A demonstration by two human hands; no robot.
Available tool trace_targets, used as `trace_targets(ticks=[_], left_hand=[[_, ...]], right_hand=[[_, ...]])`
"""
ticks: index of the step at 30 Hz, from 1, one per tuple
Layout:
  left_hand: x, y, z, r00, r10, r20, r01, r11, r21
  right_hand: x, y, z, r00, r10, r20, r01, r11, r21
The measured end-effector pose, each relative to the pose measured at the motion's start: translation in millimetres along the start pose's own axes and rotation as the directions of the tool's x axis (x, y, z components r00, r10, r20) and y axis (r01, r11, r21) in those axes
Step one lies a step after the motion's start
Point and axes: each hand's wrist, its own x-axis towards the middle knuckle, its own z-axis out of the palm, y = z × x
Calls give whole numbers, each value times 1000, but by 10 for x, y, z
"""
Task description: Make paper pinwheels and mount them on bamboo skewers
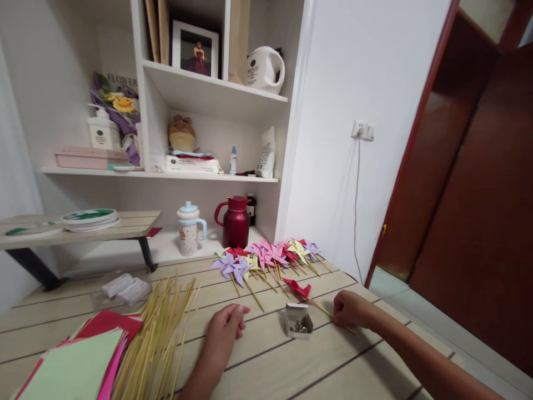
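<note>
My right hand (351, 309) rests on the wooden table (266, 355) and pinches the stick of a red paper pinwheel (298, 288) lying flat. My left hand (224, 329) lies palm down on the table with loosely curled fingers, holding nothing. Between the hands stands a small open white box of metal pins (298, 321). A pile of thin bamboo sticks (160, 330) lies just left of my left hand. Beyond, a row of finished pinwheels (266, 255) in purple, pink, yellow and red lies along the table's far edge.
A stack of coloured paper sheets (83, 361) sits at the front left, with a clear plastic bag (122, 289) behind it. A red thermos jug (235, 221) and a cup with a blue lid (189, 228) stand on the low shelf. A brown door (470, 183) is at the right.
</note>
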Motion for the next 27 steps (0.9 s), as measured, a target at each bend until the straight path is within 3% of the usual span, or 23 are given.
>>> trace_targets(ticks=[7,11,18,23,27], left_hand=[[-9,22,13,1000,-13,16,12,999,43],[-11,51,6,1000,-14,18,13,998,60],[15,77,0,1000,-9,5,9,996,88],[32,70,-8,1000,-3,-11,3,997,72],[31,49,-17,1000,-9,-13,10,998,67]], right_hand=[[-201,70,118,992,-7,-129,25,990,140],[-227,4,30,972,1,-236,33,990,141],[161,-476,-158,901,56,-431,-31,997,64],[368,-812,23,878,89,-471,-107,994,-13],[383,-850,161,877,94,-472,-145,987,-73]])
